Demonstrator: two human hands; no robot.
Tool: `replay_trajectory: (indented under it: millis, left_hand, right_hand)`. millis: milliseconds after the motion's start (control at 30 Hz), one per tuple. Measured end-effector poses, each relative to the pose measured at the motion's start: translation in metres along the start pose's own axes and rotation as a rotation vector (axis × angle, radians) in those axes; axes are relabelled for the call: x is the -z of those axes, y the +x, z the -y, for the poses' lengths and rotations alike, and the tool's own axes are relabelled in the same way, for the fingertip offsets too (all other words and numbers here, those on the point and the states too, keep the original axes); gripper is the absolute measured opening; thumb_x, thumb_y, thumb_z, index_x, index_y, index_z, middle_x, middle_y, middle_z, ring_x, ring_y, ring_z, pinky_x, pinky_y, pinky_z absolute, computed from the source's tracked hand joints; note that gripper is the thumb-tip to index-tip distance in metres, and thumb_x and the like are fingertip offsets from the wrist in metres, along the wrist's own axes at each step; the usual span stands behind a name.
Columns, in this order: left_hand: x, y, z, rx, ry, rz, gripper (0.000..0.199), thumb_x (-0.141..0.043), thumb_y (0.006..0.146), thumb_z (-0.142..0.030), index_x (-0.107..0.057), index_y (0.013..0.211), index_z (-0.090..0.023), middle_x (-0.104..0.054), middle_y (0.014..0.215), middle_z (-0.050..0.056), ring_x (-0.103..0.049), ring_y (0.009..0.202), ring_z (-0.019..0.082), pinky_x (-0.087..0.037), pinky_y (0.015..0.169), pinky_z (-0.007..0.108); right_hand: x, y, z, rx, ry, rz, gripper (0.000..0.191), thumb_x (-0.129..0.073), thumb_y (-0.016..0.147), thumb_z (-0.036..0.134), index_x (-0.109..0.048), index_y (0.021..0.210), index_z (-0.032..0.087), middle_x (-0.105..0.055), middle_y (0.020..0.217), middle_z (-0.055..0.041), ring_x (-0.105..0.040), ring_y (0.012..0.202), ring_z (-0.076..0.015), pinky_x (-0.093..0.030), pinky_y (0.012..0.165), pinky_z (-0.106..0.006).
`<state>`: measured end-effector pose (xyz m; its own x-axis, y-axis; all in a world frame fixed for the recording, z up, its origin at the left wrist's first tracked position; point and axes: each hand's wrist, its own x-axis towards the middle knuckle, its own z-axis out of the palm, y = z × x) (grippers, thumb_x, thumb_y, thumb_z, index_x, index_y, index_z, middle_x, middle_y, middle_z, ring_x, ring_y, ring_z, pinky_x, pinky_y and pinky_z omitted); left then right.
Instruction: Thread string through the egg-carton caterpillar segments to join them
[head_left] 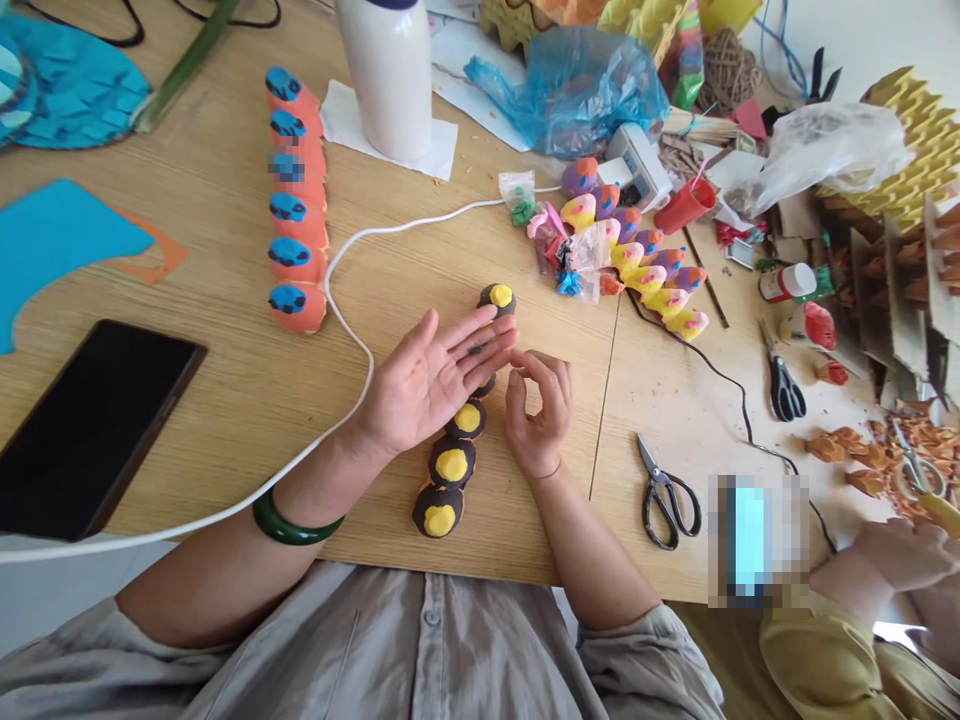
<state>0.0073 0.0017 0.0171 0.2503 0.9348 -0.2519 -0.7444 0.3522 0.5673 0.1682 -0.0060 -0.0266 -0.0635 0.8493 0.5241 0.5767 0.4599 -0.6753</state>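
My left hand point(424, 385) is held palm up with its fingers stretched out, above a row of dark cups point(452, 463) topped with yellow, probably painted egg-carton pieces. A tiny dark bit point(476, 350) lies on its fingers. Close beside those fingertips is my right hand point(541, 410), its thumb and fingers curled into a pinch. Whatever that pinch may hold is too small to make out. Part of the row is hidden under my left hand; its far cup point(497, 297) shows beyond the fingers.
An orange row with blue tops point(289, 207) stands left of a white cable point(367, 350). Scissors point(664, 495) lie to the right, near a co-worker's hands point(900, 555). A black tablet point(97, 425), white bottle point(386, 80) and yellow-and-purple rows point(637, 265) surround the work area.
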Motion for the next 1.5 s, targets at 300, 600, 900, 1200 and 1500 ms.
replay_trajectory:
  millis: [300, 600, 900, 1200, 1500]
  left_hand:
    - [0.007, -0.006, 0.009, 0.076, 0.07, 0.249, 0.067, -0.057, 0.093, -0.072, -0.067, 0.141, -0.026, -0.057, 0.157, 0.008, -0.036, 0.157, 0.03, -0.035, 0.126, 0.043]
    - [0.012, -0.012, 0.014, -0.353, 0.657, 0.262, 0.05, -0.072, 0.094, -0.026, -0.065, 0.144, -0.031, -0.067, 0.143, 0.009, -0.064, 0.132, 0.023, -0.054, 0.111, 0.034]
    - [0.012, -0.008, 0.017, -0.444, 0.932, 0.092, 0.029, -0.073, 0.091, -0.023, -0.078, 0.119, -0.019, -0.074, 0.116, 0.01, -0.074, 0.104, 0.02, -0.064, 0.085, 0.026]
    - [0.009, -0.008, 0.019, -0.543, 1.009, -0.05, 0.008, -0.073, 0.092, -0.025, -0.078, 0.091, -0.019, -0.075, 0.091, 0.004, -0.072, 0.086, 0.015, -0.059, 0.074, 0.023]
    - [0.007, -0.009, 0.017, -0.508, 0.987, -0.095, 0.013, -0.072, 0.093, -0.029, -0.074, 0.085, -0.019, -0.072, 0.084, 0.001, -0.068, 0.075, 0.012, -0.054, 0.066, 0.022]
  right_hand:
    - [0.002, 0.007, 0.008, 0.324, -0.187, -0.117, 0.024, -0.07, 0.093, 0.013, -0.071, 0.115, 0.023, -0.07, 0.1, -0.0051, -0.064, 0.087, -0.0164, -0.051, 0.08, -0.035]
    - [0.006, -0.003, 0.005, 0.144, 0.132, -0.098, 0.023, -0.061, 0.097, 0.01, -0.065, 0.114, 0.025, -0.072, 0.098, -0.0034, -0.069, 0.092, -0.0179, -0.058, 0.08, -0.036]
    - [-0.003, -0.009, 0.01, -0.287, 0.582, -0.018, 0.022, -0.056, 0.104, 0.036, -0.055, 0.125, 0.03, -0.062, 0.074, 0.0065, -0.062, 0.054, -0.0083, -0.056, 0.052, -0.021]
    - [0.0, -0.009, 0.009, -0.301, 0.626, 0.075, 0.021, -0.055, 0.105, 0.036, -0.061, 0.123, 0.029, -0.062, 0.072, 0.0049, -0.065, 0.057, -0.0106, -0.059, 0.053, -0.024]
    - [0.002, -0.009, 0.001, -0.122, 0.481, 0.075, 0.017, -0.065, 0.098, 0.023, -0.069, 0.114, 0.029, -0.07, 0.098, -0.0013, -0.07, 0.072, -0.0106, -0.06, 0.058, -0.024]
